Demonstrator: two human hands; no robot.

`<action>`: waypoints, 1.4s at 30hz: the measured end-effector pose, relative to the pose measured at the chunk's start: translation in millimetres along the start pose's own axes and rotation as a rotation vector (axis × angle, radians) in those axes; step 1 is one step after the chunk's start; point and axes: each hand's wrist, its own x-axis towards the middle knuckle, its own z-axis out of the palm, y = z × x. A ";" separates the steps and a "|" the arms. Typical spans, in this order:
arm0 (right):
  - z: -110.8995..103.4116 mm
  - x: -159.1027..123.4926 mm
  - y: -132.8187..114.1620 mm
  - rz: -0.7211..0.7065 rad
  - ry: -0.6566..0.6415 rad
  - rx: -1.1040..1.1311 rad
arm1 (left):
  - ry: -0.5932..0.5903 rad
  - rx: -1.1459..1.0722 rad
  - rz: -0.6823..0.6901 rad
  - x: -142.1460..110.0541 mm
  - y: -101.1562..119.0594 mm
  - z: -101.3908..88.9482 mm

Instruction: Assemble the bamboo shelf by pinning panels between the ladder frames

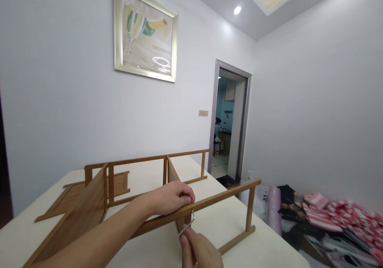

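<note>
A brown wooden shelf frame [224,195] lies on its side, with upright panels joining its two long sides. My left hand [172,198] rests on the near rail, its fingers curled over the wood by a joint. Just below that rail, my right hand [199,248] pinches a bent metal hex key [188,225] between thumb and finger. The key's short end meets the rail's side near the middle panel; whether it sits in a screw head is too small to tell.
A loose slatted wooden panel [119,184] lies at the left on the white table [143,252]. Right of the table are a pink roll [273,208] and red-and-white striped fabric [323,214]. Through the doorway [229,128], a person [218,131] sits in another room.
</note>
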 end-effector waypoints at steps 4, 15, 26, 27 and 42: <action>-10.9 24.9 1.7 -0.099 -0.121 -0.008 | 0.002 0.001 0.007 0.9 -1.0 0.5; -31.1 65.3 10.9 -0.218 -0.135 -0.095 | -0.005 -0.015 0.034 1.9 -2.0 1.2; -31.6 33.7 20.8 -0.099 -0.032 0.021 | -0.004 -0.005 0.016 0.3 -1.0 0.1; -26.4 24.7 19.1 -0.060 -0.007 0.033 | -0.001 -0.006 0.015 0.0 -0.6 0.1; -4.4 16.8 8.0 -0.247 -0.055 0.022 | -0.006 -0.015 0.010 -0.4 -3.3 0.8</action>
